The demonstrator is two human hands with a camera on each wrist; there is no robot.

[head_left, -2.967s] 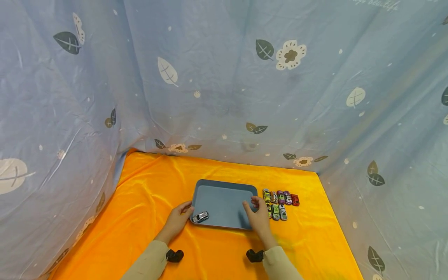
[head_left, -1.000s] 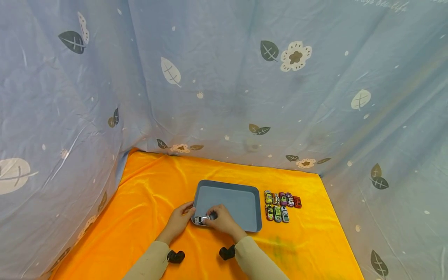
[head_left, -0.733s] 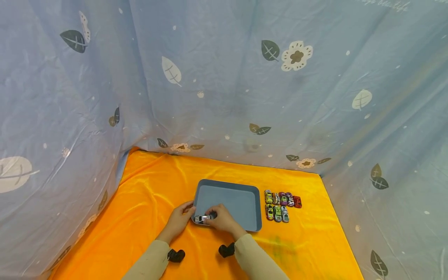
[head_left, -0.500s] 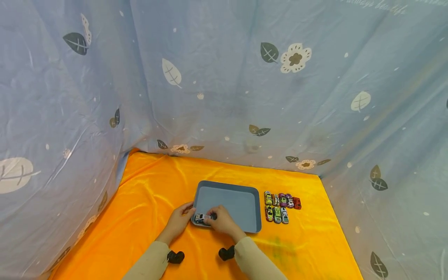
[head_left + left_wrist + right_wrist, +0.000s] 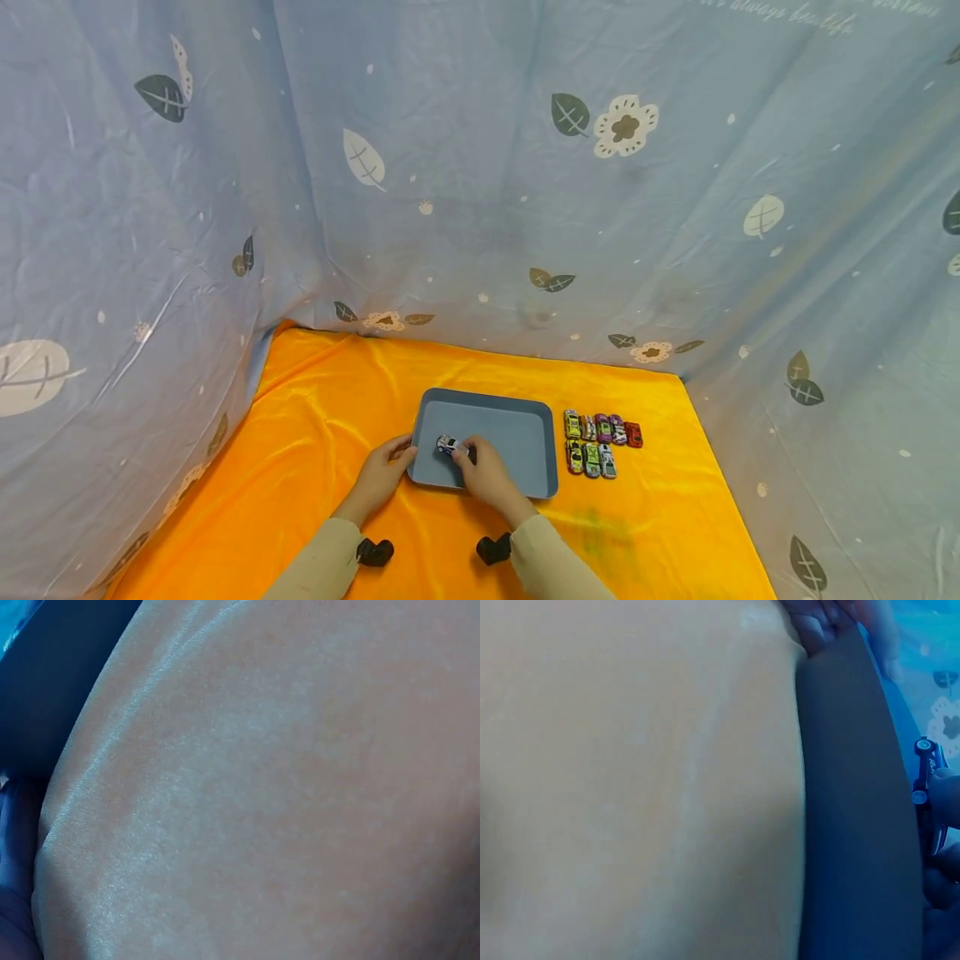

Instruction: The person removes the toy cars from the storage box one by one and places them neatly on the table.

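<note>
A small silver-and-white toy car [image 5: 447, 443] is pinched between the thumb and fingers of my right hand [image 5: 491, 477], over the left half of a shallow blue-grey tray [image 5: 517, 437]. The right wrist view shows the toy car [image 5: 924, 776] side-on above the tray wall [image 5: 859, 802], its wheels visible. My left hand [image 5: 378, 477] grips the tray's left rim, thumb on the rim and fingers against the outer side. In the left wrist view, skin covers most of the picture, and the dark tray wall [image 5: 60, 682] shows at upper left.
Several colourful toy cars [image 5: 592, 460] stand in two rows just right of the tray, with a red toy car [image 5: 633, 434] at the far end. An orange cloth [image 5: 337, 392] covers the surface. Patterned blue-grey curtains [image 5: 465, 208] enclose the back and sides.
My right hand has come from the tray's right rim, taken hold of the silver toy car in the near left corner, and moved it away from that corner. The left hand stays put.
</note>
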